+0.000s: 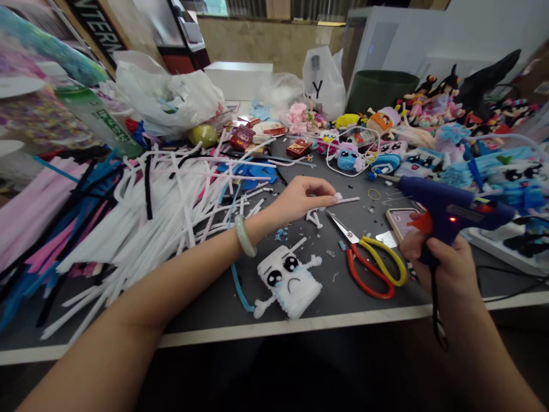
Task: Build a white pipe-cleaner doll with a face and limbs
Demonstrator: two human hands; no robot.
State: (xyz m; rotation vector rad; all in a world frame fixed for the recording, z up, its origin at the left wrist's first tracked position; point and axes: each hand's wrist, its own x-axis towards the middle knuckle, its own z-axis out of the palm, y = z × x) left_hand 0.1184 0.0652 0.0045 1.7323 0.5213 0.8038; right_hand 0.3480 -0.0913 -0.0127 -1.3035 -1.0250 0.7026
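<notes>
My left hand [309, 194], with a pale green bangle at the wrist, pinches a short white fuzzy stem piece [348, 200] with a small white knob at its end. In my right hand [441, 252] is a dark blue glue gun [454, 209] with an orange trigger and a lit red light; its nozzle points left toward the white piece, apart from it. A white fuzzy figure [289, 280] with big black eyes and a frown lies near the table's front edge. Red and yellow handled scissors [373, 263] lie open between my hands.
Many white, pink, blue and black fuzzy stems [146, 212] cover the left side. Small plush figures [422, 160] crowd the back right. A phone [401, 223] lies under the glue gun. Plastic bags [165, 94] and a green pot [380, 91] stand behind.
</notes>
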